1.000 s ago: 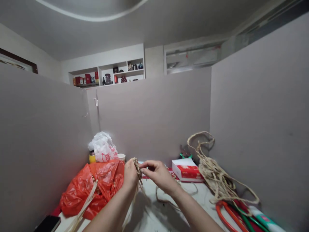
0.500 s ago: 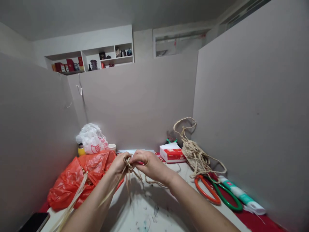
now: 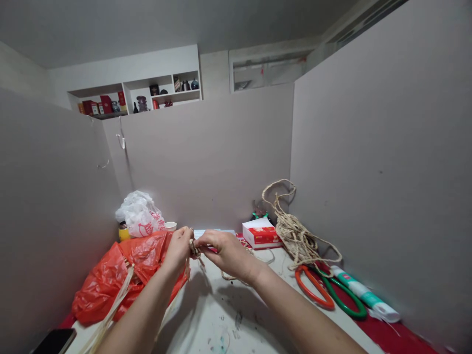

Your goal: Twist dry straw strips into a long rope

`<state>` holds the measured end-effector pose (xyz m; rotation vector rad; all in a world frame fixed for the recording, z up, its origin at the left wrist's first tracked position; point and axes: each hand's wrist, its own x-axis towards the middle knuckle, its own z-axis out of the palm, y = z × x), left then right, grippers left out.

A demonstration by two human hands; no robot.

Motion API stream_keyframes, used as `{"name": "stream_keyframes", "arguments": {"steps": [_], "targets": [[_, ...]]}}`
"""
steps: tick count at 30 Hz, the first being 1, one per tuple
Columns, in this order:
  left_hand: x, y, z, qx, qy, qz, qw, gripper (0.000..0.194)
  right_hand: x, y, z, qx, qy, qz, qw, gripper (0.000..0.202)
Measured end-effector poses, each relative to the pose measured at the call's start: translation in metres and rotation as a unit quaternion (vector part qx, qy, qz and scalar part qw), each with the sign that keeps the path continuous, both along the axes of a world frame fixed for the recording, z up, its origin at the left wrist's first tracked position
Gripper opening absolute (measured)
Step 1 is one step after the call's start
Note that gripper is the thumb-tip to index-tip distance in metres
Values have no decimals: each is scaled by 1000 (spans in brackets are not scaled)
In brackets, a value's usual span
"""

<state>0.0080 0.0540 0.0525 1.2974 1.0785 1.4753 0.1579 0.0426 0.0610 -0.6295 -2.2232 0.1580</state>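
Above the middle of the table, my left hand is closed around a small knotted piece of straw rope, with loose strands hanging below it. My right hand meets it from the right, thumb and forefinger pinched together at the edge of the knot. Whatever lies between those fingertips is too small to make out clearly. A length of thin rope passes under my right hand on the tabletop. Long pale straw strands stick out of a red plastic bag by my left forearm.
A big tangle of rope lies at the right, beside a red and white tissue pack. Nearer are scissors with orange and green handles and a white-and-teal roll. A phone rests front left. Grey partitions enclose the table.
My left hand has turned, so the knot shows less and its hanging strands have swung down behind the wrist. My right hand stays pinched close to it. The view has shifted slightly.
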Motion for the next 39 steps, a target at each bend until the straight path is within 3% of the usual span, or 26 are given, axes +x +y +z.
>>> {"name": "stream_keyframes", "arguments": {"steps": [7,11,17,23,29,33,39], "targets": [[-9,6,1,-75,41,-92,992,11,2,-1,-1,33,-60,-13,998,20],[-11,2,6,-79,63,-130,986,14,2,-2,-1,67,-82,-24,994,21],[-3,-5,4,-35,70,-92,993,19,2,-2,-2,80,-82,-58,992,19],[1,-2,-2,57,95,-8,994,22,4,-3,2,55,-66,-70,994,16],[4,-4,-4,28,69,-30,997,23,0,-4,-1,26,-49,-76,996,14],[7,-3,-7,38,71,-3,997,25,-8,-5,-6,30,-22,-79,996,14],[6,-1,-6,93,93,52,990,27,-14,-6,-9,-32,18,-129,991,19]]}}
